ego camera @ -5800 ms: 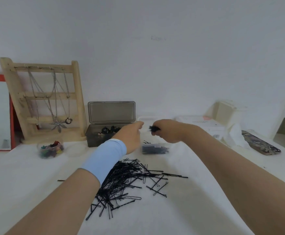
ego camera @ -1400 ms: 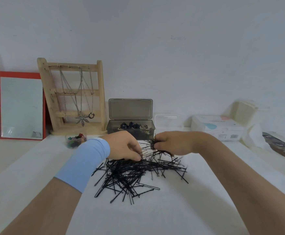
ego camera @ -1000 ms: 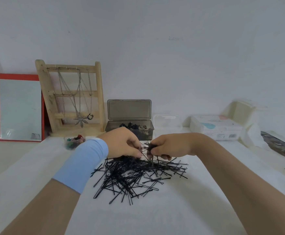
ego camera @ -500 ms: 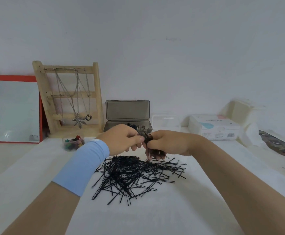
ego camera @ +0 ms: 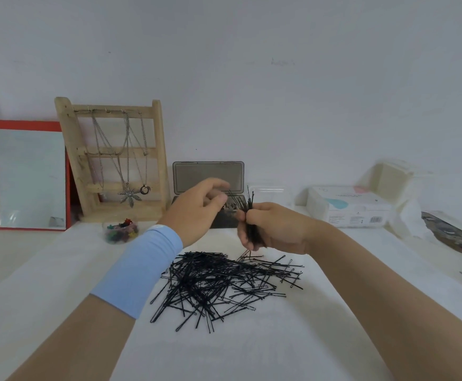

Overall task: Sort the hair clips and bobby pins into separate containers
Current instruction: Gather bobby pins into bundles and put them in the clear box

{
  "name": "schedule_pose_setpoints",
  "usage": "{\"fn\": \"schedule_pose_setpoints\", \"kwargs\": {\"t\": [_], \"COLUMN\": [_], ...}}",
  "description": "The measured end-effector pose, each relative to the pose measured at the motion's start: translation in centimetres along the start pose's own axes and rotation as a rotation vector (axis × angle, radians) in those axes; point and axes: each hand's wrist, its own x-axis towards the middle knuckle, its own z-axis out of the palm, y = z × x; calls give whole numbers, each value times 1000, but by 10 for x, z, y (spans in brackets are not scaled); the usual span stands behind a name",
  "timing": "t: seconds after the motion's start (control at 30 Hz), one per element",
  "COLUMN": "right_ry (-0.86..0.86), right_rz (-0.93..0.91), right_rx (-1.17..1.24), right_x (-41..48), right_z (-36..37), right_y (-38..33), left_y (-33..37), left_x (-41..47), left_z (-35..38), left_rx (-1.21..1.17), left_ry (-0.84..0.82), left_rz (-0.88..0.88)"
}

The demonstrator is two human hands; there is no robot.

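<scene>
At the far left a red-framed mirror (ego camera: 30, 177) leans against a pale wall, and just beside it stands a wooden jewellery stand (ego camera: 160, 149) hung with silver necklaces (ego camera: 129, 194), one with a leaf pendant. In front of the stand, on the white-covered table (ego camera: 59, 284), we see a small clear dish (ego camera: 106, 236) holding colourful hair clips (ego camera: 122, 231). The left arm, with a light-blue wristband (ego camera: 139, 270), reaches in from the lower left. The left hand (ego camera: 199, 213) is raised above the table with its fingers loosely curled and its thumb near the forefinger. Thin pins show by its fingertips, but we cannot tell whether it pinches one. Behind this hand sits a grey box (ego camera: 208, 176) with its lid standing open. Dark small items lie inside, mostly hidden. Near the centre, the right hand (ego camera: 273, 229) grips an upright bundle of bobby pins (ego camera: 250, 215), fingers wrapped round it, with pin ends poking out above and below the fist. Below both hands a loose pile of bobby pins (ego camera: 224, 281) lies scattered and criss-crossed on the cloth. Behind the right hand, just right of the grey box, is a clear container (ego camera: 269, 191). Farther right we see a white pack of wipes (ego camera: 348, 207), a pale box (ego camera: 394, 178) by the wall, and at the edge a flat patterned object (ego camera: 455, 237) that we cannot identify.
</scene>
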Motion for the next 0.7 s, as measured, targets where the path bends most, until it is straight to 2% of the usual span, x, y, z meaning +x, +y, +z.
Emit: {"fn": "schedule_pose_setpoints", "kwargs": {"t": [0.17,0.37,0.7], "right_ry": [-9,-83,-115], "right_rz": [30,64,71], "right_rx": [83,198,211], "right_x": [0,0,-2], "right_z": [-3,3,7], "right_y": [1,-1,0], "left_y": [3,5,11], "left_x": [-1,0,-3], "left_z": [3,4,-7], "left_rx": [-118,-391,-188], "left_ry": [-52,-69,-96], "left_rz": [47,44,83]}}
